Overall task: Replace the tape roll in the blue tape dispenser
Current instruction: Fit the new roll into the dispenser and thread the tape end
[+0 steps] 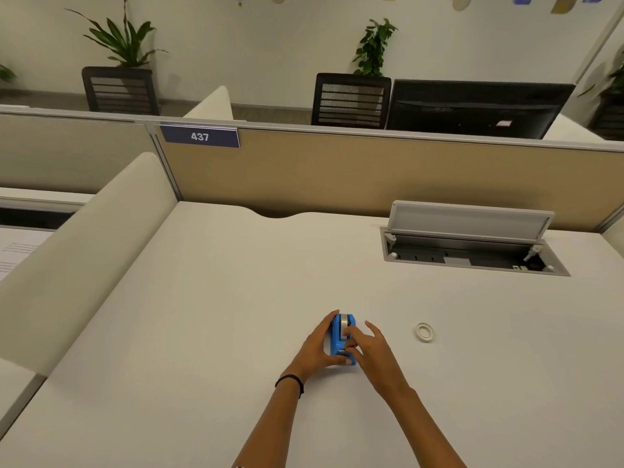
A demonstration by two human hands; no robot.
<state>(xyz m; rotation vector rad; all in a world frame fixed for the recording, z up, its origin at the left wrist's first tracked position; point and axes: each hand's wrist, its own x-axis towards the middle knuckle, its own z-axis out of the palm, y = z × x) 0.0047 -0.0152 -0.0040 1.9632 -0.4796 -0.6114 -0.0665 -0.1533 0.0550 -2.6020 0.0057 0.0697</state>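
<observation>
A big white desk filled most of the view. An open cable box sat at its far right. Near the front edge, the left hand was wrapped tight around the blue tape dispenser, which stood on the desk. The right hand touched the dispenser's top with its fingertips, fingers spread. A small white tape ring lay flat nearby, to the right.

Light: even, warm, moderately bright | Shadows: soft, faint under hands | Glare: none | Blur: slight overall | Edges: wide-angle bowing
</observation>
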